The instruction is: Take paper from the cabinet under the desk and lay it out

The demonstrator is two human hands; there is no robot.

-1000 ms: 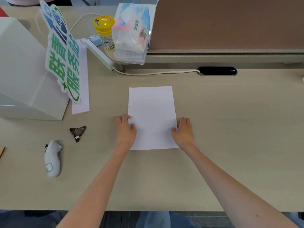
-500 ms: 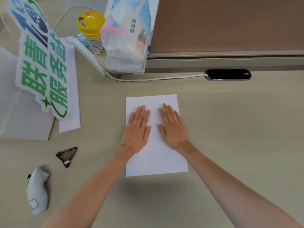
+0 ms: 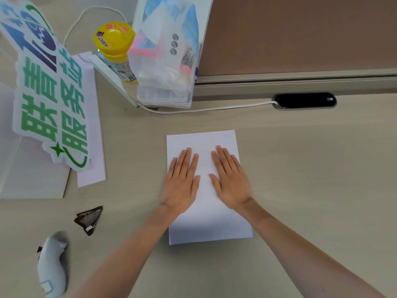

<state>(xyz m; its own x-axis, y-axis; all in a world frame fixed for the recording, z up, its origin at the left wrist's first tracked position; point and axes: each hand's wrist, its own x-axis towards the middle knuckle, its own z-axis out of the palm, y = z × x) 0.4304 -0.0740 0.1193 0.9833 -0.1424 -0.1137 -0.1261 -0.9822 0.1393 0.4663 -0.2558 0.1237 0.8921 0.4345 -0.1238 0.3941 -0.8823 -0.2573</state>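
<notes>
Since a second ago the hands have gone from gripping the sheet's near side edges to lying on top of it, and over the last half second they have barely shifted. The left hand (image 3: 182,186) and right hand (image 3: 231,181) rest palm down, side by side, fingers straight and nearly together, both fully open and holding nothing, only pressing on the paper (image 3: 206,226). The paper lies flat on the desk (image 3: 311,179), straight in front of the person and well clear of the clutter at the left. Its long axis runs away from the person toward the partition (image 3: 300,33), with the short edges near and far; it sits nearly square to the desk edge, the far end turned slightly to the left. The step in hand looks like the last one: smoothing the sheet once it is laid out, so the task seems almost finished. The next move probably calls for a light sweep outward toward the edges, or a plain lift straight up, without dragging the sheet askew. Farther out stand a sign (image 3: 49,89), a yellow-capped bottle (image 3: 115,46), a plastic bag (image 3: 167,52), a cable (image 3: 204,108), a dark wrapper (image 3: 89,219) and a white device (image 3: 51,269).
</notes>
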